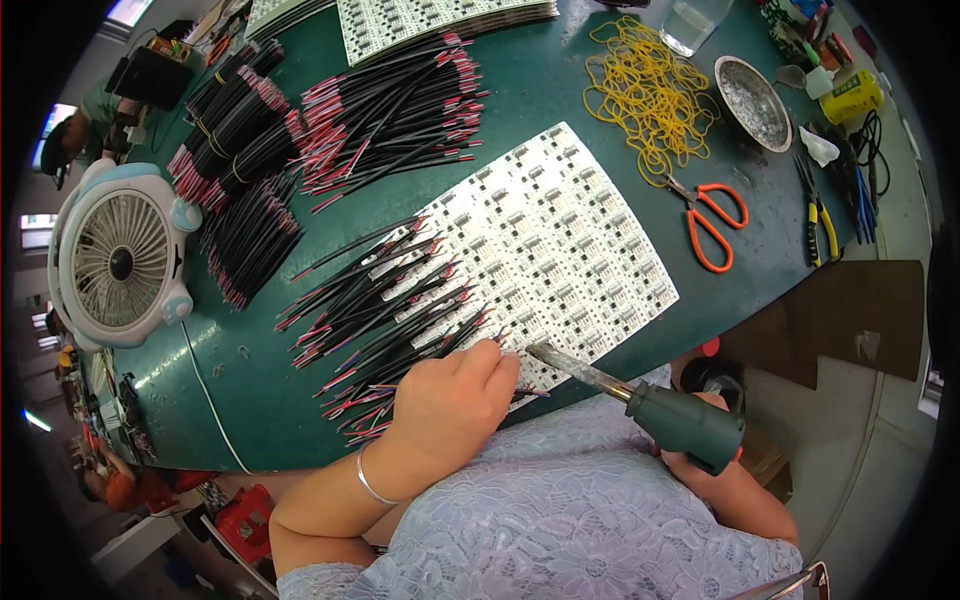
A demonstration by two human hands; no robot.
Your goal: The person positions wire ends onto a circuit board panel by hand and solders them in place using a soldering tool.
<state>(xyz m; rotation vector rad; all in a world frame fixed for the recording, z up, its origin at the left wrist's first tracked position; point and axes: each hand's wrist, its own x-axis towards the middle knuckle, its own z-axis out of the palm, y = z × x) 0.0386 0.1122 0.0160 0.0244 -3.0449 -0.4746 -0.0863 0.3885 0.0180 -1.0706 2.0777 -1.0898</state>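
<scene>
A white circuit board panel (565, 235) lies tilted on the green table, with rows of small dark components. Black wires (350, 310) with red ends lie in a fan along its left side, their tips over the board. My left hand (455, 405) is closed at the board's near edge, fingertips pinched among the wire ends; the fingers mostly hide the wire there. In my right hand (695, 465) is a soldering iron (685, 425) with a dark green handle. Its metal tip points left, over the board just right of my left fingertips. The handle covers part of my right hand.
Bundled black wires (215, 150) and a loose wire pile (390, 115) lie at the back left, near a fan (120, 260). Stacked boards (440, 20) stand behind. Rightward are yellow rubber bands (645, 90), orange-handled scissors (712, 225), a metal bowl (752, 103) and pliers (815, 215).
</scene>
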